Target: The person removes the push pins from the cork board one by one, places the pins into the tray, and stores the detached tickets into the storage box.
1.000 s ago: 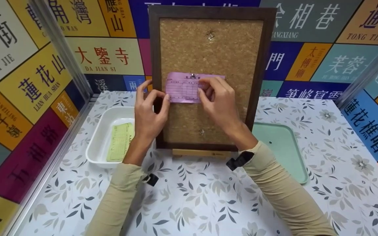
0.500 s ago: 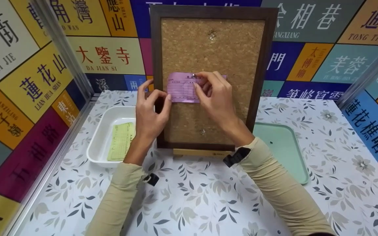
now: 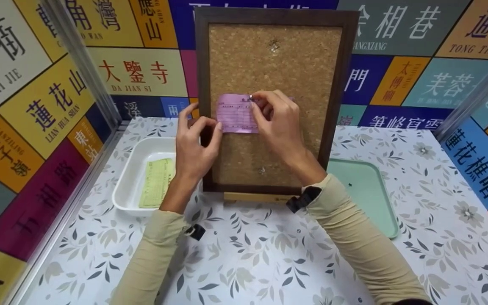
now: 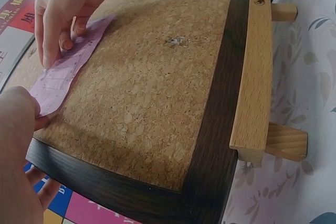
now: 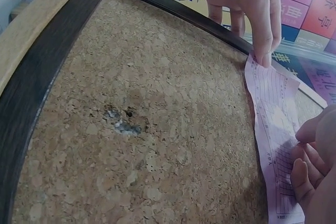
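Thin pink slip (image 3: pixel 235 113) on grainy corkboard (image 3: pixel 274 63)

I'm looking down at the table (image 3: pixel 269 262), covered in a white cloth with a grey leaf-and-flower print. On my left sits a white tray (image 3: pixel 131 178), and there's a yellow-green slip (image 3: pixel 156 183) lying flat inside it. Straight ahead, a light wooden stand (image 3: pixel 256 197) rests on the cloth; the left wrist view shows its long bar (image 4: pixel 254 66) and two feet (image 4: pixel 286 141) planted on the print. It props up the dark-framed cork board (image 3: pixel 274 63), which leans back toward the wall. To the right, partly behind the board's frame, a pale green tray (image 3: pixel 369 192) lies flat, with a small dark speck (image 3: pixel 349 184) on it that I can't make out.
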`<action>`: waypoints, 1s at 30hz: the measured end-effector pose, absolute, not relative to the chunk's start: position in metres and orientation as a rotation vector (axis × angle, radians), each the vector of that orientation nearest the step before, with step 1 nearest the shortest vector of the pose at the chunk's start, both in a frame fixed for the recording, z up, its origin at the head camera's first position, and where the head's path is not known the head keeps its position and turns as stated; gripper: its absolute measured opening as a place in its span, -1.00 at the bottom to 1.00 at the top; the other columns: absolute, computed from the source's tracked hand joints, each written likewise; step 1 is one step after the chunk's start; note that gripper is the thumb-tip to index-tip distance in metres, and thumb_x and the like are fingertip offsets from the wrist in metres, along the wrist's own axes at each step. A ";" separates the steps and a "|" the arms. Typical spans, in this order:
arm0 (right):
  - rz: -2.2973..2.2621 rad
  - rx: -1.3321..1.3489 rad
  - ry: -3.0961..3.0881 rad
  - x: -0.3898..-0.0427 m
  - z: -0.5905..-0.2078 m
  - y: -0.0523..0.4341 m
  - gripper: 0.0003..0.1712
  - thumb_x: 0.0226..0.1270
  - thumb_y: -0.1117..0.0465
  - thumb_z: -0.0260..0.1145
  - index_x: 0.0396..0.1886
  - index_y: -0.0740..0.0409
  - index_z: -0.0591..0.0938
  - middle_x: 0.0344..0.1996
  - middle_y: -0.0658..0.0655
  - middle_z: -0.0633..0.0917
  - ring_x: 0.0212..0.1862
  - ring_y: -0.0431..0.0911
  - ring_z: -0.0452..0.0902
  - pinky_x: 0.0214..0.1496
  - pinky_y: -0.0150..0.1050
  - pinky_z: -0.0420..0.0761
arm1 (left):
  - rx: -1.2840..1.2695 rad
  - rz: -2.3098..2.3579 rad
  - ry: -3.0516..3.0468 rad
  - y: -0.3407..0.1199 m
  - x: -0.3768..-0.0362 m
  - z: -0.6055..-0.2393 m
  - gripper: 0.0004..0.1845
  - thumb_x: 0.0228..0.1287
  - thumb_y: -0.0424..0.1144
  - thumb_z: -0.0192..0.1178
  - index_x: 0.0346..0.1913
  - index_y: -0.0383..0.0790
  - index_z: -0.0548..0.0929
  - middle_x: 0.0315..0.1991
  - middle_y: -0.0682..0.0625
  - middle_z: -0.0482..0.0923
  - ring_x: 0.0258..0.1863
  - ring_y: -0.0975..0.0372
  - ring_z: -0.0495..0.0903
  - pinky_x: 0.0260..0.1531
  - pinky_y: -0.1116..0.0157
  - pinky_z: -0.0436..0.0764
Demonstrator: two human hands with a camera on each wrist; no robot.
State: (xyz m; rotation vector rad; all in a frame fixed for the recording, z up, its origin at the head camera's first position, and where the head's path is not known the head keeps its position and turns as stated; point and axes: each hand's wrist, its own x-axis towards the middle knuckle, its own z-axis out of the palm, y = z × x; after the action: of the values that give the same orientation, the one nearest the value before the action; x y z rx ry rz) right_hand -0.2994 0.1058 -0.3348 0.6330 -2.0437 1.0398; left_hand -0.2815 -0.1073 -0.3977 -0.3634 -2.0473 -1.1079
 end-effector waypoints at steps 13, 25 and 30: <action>1.014 0.612 -2.044 -0.305 -0.331 0.106 -0.86 0.50 0.24 0.44 -0.20 0.25 0.79 -0.36 0.15 0.76 -0.38 -0.14 0.65 -0.29 -0.39 0.57 | -0.368 -1.126 -2.061 -0.106 -0.281 -0.398 -0.75 0.52 -0.01 0.34 -0.21 -0.12 0.78 0.50 -0.14 0.41 0.44 0.10 0.54 0.40 0.08 0.62; 0.980 0.591 -2.082 -0.304 -0.328 0.104 -0.87 0.48 0.21 0.45 -0.19 0.21 0.78 -0.35 0.11 0.75 -0.37 -0.14 0.63 -0.28 -0.39 0.52 | -0.351 -1.110 -2.055 -0.107 -0.282 -0.398 -0.78 0.52 -0.05 0.35 -0.16 -0.15 0.75 0.48 -0.12 0.44 0.56 0.14 0.38 0.50 0.03 0.50; 0.978 0.587 -2.084 -0.303 -0.328 0.104 -0.87 0.47 0.21 0.46 -0.20 0.20 0.79 -0.34 0.10 0.74 -0.37 -0.15 0.62 -0.28 -0.39 0.51 | -0.348 -1.100 -2.065 -0.107 -0.281 -0.397 -0.77 0.52 -0.03 0.34 -0.17 -0.14 0.75 0.47 -0.12 0.44 0.56 0.16 0.38 0.49 0.08 0.51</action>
State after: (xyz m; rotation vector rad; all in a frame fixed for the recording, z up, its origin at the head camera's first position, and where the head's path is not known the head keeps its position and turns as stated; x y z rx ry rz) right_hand -0.3026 0.1035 -0.3281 0.5868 -2.0837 0.9775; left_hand -0.2814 -0.1073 -0.3974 -0.3479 -2.0650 -1.1000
